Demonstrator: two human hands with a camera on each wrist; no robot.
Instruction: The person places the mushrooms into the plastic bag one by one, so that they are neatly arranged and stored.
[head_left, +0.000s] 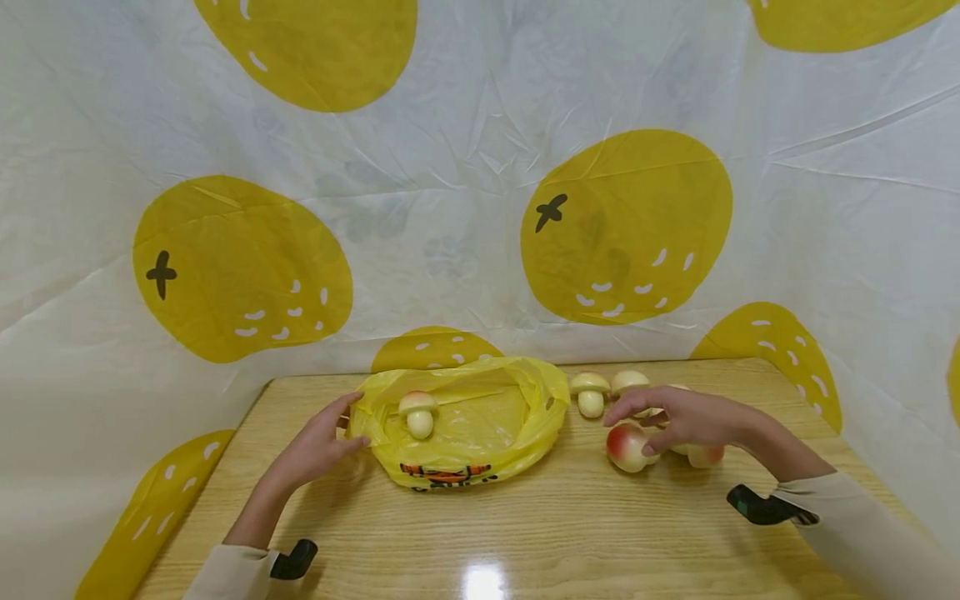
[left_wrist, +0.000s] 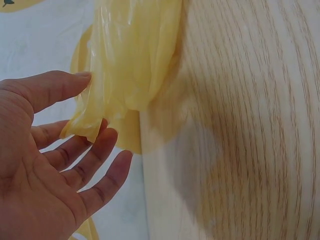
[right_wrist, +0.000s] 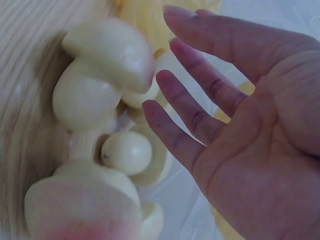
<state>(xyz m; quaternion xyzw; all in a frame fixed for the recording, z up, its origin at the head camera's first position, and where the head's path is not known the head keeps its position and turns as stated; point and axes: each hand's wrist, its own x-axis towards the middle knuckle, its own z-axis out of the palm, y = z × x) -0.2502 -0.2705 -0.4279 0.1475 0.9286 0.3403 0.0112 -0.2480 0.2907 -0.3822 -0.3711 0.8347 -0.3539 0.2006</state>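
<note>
A yellow plastic bag (head_left: 528, 450) stands with its mouth spread wide, and one cream toy mushroom (head_left: 418, 414) lies inside it. My left hand (head_left: 318, 443) touches the bag's left rim. In the left wrist view, the bag's edge (left_wrist: 102, 107) runs between the straight thumb and the relaxed fingers. Above a group of toy mushrooms on the right hovers my right hand (head_left: 693, 417), its thumb and fingers spread. Nearest to it is a mushroom with a red-tinted cap (head_left: 628, 447). The right wrist view shows a cream mushroom (right_wrist: 107, 55) apart from the fingertips.
Two mushrooms, one of them a pale-capped mushroom (head_left: 590, 393), stand near the back edge, right of the bag. Another reddish mushroom (head_left: 705, 455) lies partly under the right hand. A white sheet (head_left: 442, 258) with yellow fruit prints hangs behind the wooden table (head_left: 540, 533).
</note>
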